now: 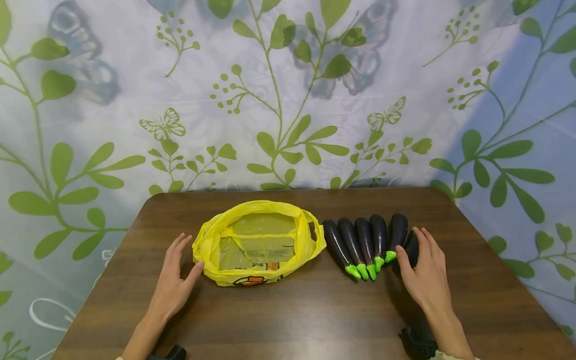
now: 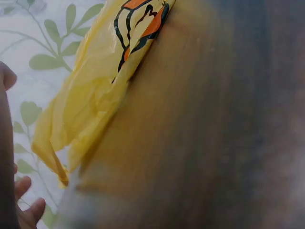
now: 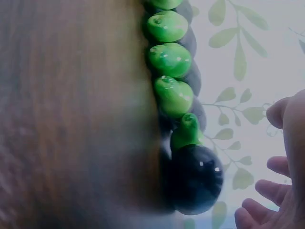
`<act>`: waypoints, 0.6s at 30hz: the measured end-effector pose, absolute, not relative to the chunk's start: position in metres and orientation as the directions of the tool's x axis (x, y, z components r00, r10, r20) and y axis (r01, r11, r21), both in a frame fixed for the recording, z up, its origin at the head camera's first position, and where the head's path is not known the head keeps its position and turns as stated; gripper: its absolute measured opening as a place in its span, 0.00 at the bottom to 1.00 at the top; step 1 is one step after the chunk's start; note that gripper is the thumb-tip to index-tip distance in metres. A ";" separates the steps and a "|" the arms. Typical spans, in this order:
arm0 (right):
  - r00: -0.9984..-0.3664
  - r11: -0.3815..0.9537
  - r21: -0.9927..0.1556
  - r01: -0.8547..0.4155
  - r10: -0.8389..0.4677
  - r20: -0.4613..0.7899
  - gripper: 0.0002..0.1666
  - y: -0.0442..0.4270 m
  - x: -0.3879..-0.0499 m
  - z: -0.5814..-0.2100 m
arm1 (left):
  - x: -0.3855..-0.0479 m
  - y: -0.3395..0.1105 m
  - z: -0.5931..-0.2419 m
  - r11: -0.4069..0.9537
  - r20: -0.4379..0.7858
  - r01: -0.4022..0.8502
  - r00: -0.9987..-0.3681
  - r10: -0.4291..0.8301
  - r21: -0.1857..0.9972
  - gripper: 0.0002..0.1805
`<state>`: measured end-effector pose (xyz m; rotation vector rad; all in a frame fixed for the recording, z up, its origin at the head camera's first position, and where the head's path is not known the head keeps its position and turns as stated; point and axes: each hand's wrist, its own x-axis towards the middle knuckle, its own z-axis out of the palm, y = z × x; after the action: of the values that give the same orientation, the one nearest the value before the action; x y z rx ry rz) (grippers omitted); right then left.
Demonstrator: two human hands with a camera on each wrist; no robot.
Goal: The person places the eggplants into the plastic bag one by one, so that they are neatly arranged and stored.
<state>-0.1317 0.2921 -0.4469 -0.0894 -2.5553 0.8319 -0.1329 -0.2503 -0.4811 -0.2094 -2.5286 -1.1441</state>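
Eggplants lying in a row on the bench, just R of a yellow bag

Six of them are lying side by side, glossy & near-black, toward the R half of the bench. Five are pointing bright green caps at the near edge, fanning a bit, w/ neighbouring caps crowding close. No. 6, the end eggplant, is turning a rounded dark end to the R wrist cam.

R hand is hovering about that end one: thumb on its L side, fingers on its R, thumb & fingers standing well apart. Wrist view is showing some space btwn hand and veg; can't tell if any fingertip is touching.

L hand is hovering just beside the bag's L end, thumb & fingers spreading apart too. Thumb is coming v. near the plastic; can't tell if it's brushing it.

Bag itself is gaping upward, rim sitting in loose folds, inside showing see-thru plastic w/ some printing, hard to read. Orange-&-black pic is showing on its near side. On the R, a handle loop is sticking out right by the leftmost eggplant.

Black wrist gear is showing near both wrists. Backdrop w/ green leaves & butterflies is hanging behind the bench.
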 end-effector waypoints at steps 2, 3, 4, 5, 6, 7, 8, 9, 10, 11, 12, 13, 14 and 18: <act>-0.901 0.808 -0.585 -0.068 0.203 0.385 0.39 0.292 -0.134 -0.448 | -0.137 -0.252 -0.486 0.633 0.380 0.283 -0.925 -0.018 0.720 0.37; -0.903 0.803 -0.593 -0.065 0.205 0.377 0.39 0.293 -0.135 -0.449 | -0.138 -0.253 -0.487 0.620 0.378 0.284 -0.925 -0.022 0.731 0.37; -0.906 0.797 -0.600 -0.062 0.207 0.368 0.40 0.293 -0.136 -0.450 | -0.140 -0.253 -0.489 0.610 0.376 0.283 -0.926 -0.026 0.740 0.36; -0.909 0.792 -0.608 -0.058 0.211 0.361 0.40 0.293 -0.137 -0.451 | -0.142 -0.254 -0.490 0.601 0.371 0.281 -0.928 -0.028 0.748 0.36; -0.910 0.788 -0.614 -0.052 0.215 0.353 0.40 0.293 -0.138 -0.452 | -0.143 -0.254 -0.491 0.594 0.365 0.278 -0.931 -0.028 0.755 0.35; -0.912 0.783 -0.620 -0.047 0.220 0.347 0.40 0.293 -0.139 -0.453 | -0.145 -0.254 -0.492 0.589 0.358 0.273 -0.933 -0.028 0.760 0.35; -0.913 0.781 -0.622 -0.043 0.223 0.343 0.40 0.294 -0.140 -0.455 | -0.147 -0.253 -0.493 0.585 0.353 0.271 -0.935 -0.028 0.764 0.35; -0.913 0.781 -0.624 -0.038 0.226 0.338 0.40 0.294 -0.140 -0.456 | -0.148 -0.253 -0.494 0.584 0.349 0.269 -0.937 -0.027 0.766 0.35; -0.914 0.781 -0.623 -0.032 0.230 0.335 0.41 0.294 -0.140 -0.457 | -0.149 -0.253 -0.494 0.587 0.346 0.266 -0.938 -0.026 0.765 0.35; -0.913 0.782 -0.622 -0.027 0.234 0.334 0.41 0.295 -0.140 -0.457 | -0.151 -0.252 -0.494 0.593 0.343 0.262 -0.939 -0.026 0.762 0.35; -0.912 0.783 -0.622 -0.024 0.238 0.334 0.41 0.296 -0.140 -0.458 | -0.152 -0.252 -0.494 0.598 0.344 0.262 -0.939 -0.025 0.758 0.35; -0.910 0.784 -0.621 -0.020 0.242 0.336 0.40 0.296 -0.140 -0.458 | -0.154 -0.252 -0.494 0.605 0.347 0.265 -0.938 -0.021 0.751 0.35; -0.909 0.786 -0.619 -0.015 0.247 0.336 0.40 0.297 -0.140 -0.459 | -0.155 -0.251 -0.493 0.612 0.353 0.269 -0.936 -0.018 0.743 0.35; -0.910 0.793 -0.609 0.022 0.267 0.316 0.41 0.299 -0.138 -0.458 | -0.159 -0.249 -0.487 0.668 0.348 0.267 -0.938 0.013 0.694 0.37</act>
<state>-0.1380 0.2995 -0.4583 -0.2184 -2.5932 0.8740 -0.1586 -0.2489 -0.4867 -0.2227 -2.5715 -1.1431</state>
